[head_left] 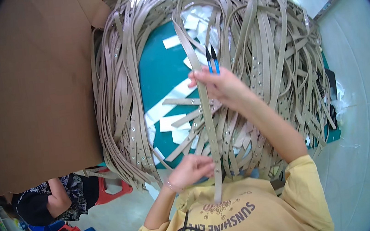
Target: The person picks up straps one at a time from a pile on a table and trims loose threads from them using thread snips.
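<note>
Held taut over the green table (pixel 161 72): one beige strap (pixel 206 113), running from the heaped straps (pixel 255 47) at the table's far side down to its near edge. Right hand (pixel 220 85), fingers clamped on the strap's upper stretch (blue-handled snips (pixel 212 59) also gripped there, tips pointing away). Left hand (pixel 190 169), fingers pinched together on the strap's lower stretch, just past the table's near edge. White paper slips (pixel 172 121) scattered on the green. Large cardboard sheet (pixel 29 88) left of the table.

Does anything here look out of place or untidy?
Nothing looks damaged. The tan straps lie in a tangled heap over the teal table, with white paper slips scattered between them. Some straps hang over the table's near edge.
</note>
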`<state>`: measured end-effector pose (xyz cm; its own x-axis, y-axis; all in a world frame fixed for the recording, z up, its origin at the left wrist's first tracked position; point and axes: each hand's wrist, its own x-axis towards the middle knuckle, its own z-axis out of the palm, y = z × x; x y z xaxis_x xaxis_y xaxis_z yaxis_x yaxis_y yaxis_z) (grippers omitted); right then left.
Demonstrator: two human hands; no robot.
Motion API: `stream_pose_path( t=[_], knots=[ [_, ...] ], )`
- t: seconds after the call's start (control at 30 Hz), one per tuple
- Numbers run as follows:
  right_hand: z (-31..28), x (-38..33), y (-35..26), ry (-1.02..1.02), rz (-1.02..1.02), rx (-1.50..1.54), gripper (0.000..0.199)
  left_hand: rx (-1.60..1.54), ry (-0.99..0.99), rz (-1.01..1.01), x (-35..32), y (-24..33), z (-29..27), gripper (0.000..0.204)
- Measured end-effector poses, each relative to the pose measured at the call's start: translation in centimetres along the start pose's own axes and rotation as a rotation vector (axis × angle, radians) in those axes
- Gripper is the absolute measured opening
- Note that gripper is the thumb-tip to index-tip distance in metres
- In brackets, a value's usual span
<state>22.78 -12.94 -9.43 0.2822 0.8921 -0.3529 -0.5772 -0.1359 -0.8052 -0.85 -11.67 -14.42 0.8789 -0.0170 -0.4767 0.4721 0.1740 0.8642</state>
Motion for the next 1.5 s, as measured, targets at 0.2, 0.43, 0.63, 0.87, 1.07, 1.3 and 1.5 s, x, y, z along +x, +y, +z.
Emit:
stream_pose_path(
  t=[0.2,0.43,0.63,0.87,1.07,1.3,1.5],
  knots=[
    [2.9,-9.1,4.2,-0.012,-0.051,-0.375,0.027,-0.505,0.467,0.407,4.3,8.0,-3.8,0.040],
    [1.9,-5.7,2.1,0.203,-0.082,-0.265,0.032,0.052,0.454,0.232,3.3,6.2,-0.1,0.023],
    [1.4,-5.8,2.3,0.038,0.059,-0.041,0.031,0.295,0.096,0.080,3.7,4.6,-2.7,0.028],
    [1.1,-11.5,6.8,0.138,0.161,-0.220,0.030,-0.578,0.384,0.464,7.6,10.4,-8.0,0.031],
    [-0.8,-15.3,8.6,0.114,0.291,-0.068,0.030,-0.599,0.668,0.613,8.7,10.1,-9.9,0.032],
    [-2.9,-15.8,7.0,0.182,0.247,0.058,0.029,-0.647,0.700,0.580,7.9,9.1,-12.2,0.029],
    [-3.9,-14.5,7.0,0.175,0.283,0.220,0.029,-0.604,0.716,0.574,6.7,9.9,-11.5,0.027]
  ],
)
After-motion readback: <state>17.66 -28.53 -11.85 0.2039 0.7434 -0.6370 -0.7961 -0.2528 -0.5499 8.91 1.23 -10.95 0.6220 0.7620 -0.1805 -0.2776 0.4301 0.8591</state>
